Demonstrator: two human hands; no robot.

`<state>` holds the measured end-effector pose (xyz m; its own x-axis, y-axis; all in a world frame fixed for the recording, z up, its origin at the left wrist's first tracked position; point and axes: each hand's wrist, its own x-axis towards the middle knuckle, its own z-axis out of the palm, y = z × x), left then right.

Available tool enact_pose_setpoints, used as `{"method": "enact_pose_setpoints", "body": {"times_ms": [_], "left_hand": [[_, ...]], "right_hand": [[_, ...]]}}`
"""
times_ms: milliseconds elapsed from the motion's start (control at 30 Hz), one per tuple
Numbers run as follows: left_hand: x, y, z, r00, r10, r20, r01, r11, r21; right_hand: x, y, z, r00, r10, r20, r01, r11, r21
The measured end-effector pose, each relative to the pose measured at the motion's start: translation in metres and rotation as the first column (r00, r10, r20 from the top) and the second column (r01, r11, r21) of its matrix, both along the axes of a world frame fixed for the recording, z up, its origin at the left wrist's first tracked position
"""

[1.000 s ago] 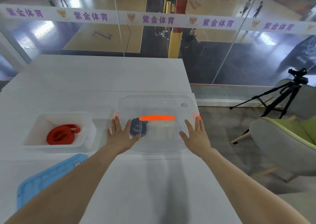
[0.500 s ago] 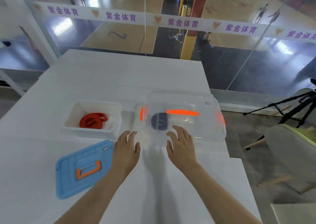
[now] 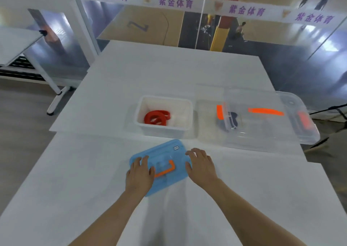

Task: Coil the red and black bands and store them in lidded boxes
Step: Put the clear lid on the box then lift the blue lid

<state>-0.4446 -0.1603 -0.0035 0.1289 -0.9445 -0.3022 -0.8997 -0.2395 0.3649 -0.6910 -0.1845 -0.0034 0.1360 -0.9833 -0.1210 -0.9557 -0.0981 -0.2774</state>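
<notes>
A coiled red band [image 3: 156,117] lies in an open white box [image 3: 169,132] at the table's middle. To its right stands a clear box [image 3: 262,131] with a clear lid and orange latches on it, and a coiled black band [image 3: 228,121] shows through the left side. A blue lid [image 3: 169,154] with an orange handle [image 3: 166,170] lies flat on the table in front of the white box. My left hand [image 3: 139,172] rests on the lid's left part with fingers spread. My right hand [image 3: 201,165] touches the lid's right edge, fingers loosely bent.
The white table [image 3: 93,170] ends close to the right of the clear box. A black tripod leg [image 3: 328,110] stands on the floor at the right. Another white table [image 3: 16,43] is at the far left, and a glass wall runs behind.
Both hands left the clear lidded box and moved left and toward me onto the blue lid. My view has swung to the left.
</notes>
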Motion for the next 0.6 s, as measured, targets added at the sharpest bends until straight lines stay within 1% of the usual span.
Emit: {"method": "enact_pose_setpoints", "body": {"times_ms": [100,200,300,367,433,500,567,600], "left_hand": [[0.028,0.003,-0.02,1.0,0.014,-0.021,-0.012,0.995,0.101],[0.042,0.003,-0.04,0.992,0.082,-0.091,-0.063,0.978,0.2],[0.048,0.002,-0.061,0.971,0.142,-0.193,-0.091,0.963,0.252],[0.051,0.004,-0.075,0.959,0.142,-0.244,-0.074,0.961,0.265],[0.05,0.004,-0.082,0.941,0.174,-0.289,-0.088,0.954,0.287],[0.048,0.002,-0.077,0.902,0.256,-0.349,-0.149,0.941,0.305],[0.048,0.001,-0.067,0.848,0.33,-0.415,-0.219,0.931,0.292],[0.05,0.003,-0.063,0.826,0.34,-0.449,-0.238,0.933,0.268]], "right_hand": [[0.03,-0.006,-0.016,0.999,-0.024,-0.038,0.029,0.987,0.157],[0.04,-0.013,-0.031,0.997,-0.058,-0.047,0.068,0.963,0.26],[0.04,-0.022,-0.048,0.993,-0.115,-0.032,0.119,0.928,0.354],[0.039,-0.025,-0.06,0.984,-0.178,0.018,0.154,0.893,0.424],[0.039,-0.025,-0.068,0.959,-0.271,0.078,0.205,0.859,0.469],[0.041,-0.021,-0.072,0.933,-0.344,0.108,0.257,0.844,0.471],[0.045,-0.016,-0.07,0.881,-0.447,0.157,0.326,0.813,0.482],[0.047,-0.012,-0.066,0.846,-0.499,0.19,0.363,0.799,0.48]]}}
